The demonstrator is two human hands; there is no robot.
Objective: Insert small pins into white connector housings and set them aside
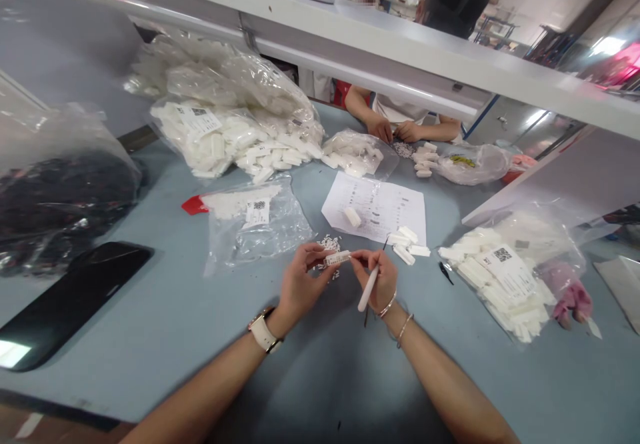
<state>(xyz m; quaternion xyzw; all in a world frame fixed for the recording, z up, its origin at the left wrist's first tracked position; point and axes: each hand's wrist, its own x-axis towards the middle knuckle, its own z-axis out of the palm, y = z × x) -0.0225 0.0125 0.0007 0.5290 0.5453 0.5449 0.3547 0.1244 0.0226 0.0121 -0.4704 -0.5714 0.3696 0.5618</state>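
Observation:
My left hand [303, 282] pinches a small white plastic connector housing [337, 258] between thumb and fingers; rows of slots show along its side. My right hand [379, 276] meets the housing's right end with its fingertips. A thin tool with a white handle [369, 289] is tucked in that same hand, its dark tip pointing up and away. Under and behind the housing lies a scatter of tiny white pieces [330, 243]. Several finished-looking white housings [407, 244] lie right of my right hand, and a single white block [353, 217] rests on the printed sheet [400, 207].
A phone [75, 297] and a bag of dark parts [65, 197] lie left. Labelled bags of white parts stand at the back [215, 137] and right [500, 277]. A flat clear bag [257, 231] lies ahead. Across the table, a co-worker's hands [393, 129] work beneath a shelf [400, 51].

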